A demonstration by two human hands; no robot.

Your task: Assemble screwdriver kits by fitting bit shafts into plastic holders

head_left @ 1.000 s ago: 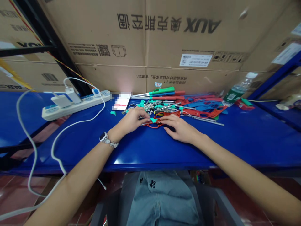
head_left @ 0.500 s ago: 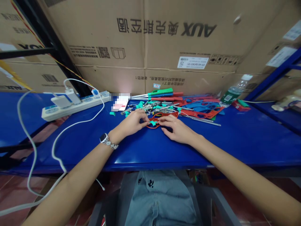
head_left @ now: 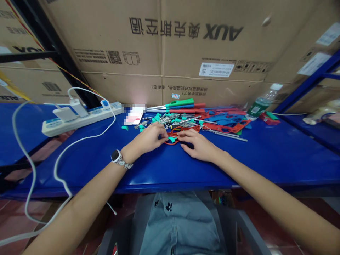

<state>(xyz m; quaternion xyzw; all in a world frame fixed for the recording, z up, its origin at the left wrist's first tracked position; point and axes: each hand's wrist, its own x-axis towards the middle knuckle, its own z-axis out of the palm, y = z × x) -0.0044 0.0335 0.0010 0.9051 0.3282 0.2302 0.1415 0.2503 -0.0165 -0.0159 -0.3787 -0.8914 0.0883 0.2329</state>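
Observation:
An orange-red plastic shell (head_left: 174,142) lies on the blue table (head_left: 170,170), with a small teal piece (head_left: 172,140) at its near end. My left hand (head_left: 153,137), a watch on its wrist, pinches at the left side of the teal piece. From the right, my right hand (head_left: 198,143) rests its fingers on the shell, thumb apart from the index finger. What lies under those fingertips is too small to tell. Just behind both hands is a pile of metal parts and teal pieces (head_left: 183,122).
Red and blue plastic shells (head_left: 228,120) and finished-looking long lighters (head_left: 180,103) lie behind. A bottle (head_left: 261,102) stands at the right. At the left are a power strip (head_left: 87,118) with white cables and a phone (head_left: 136,116). Cardboard boxes (head_left: 164,42) rise behind.
The view has shifted slightly, moving the surroundings a little to the left. My hands keep nearly the same pose around the shell and the teal piece.

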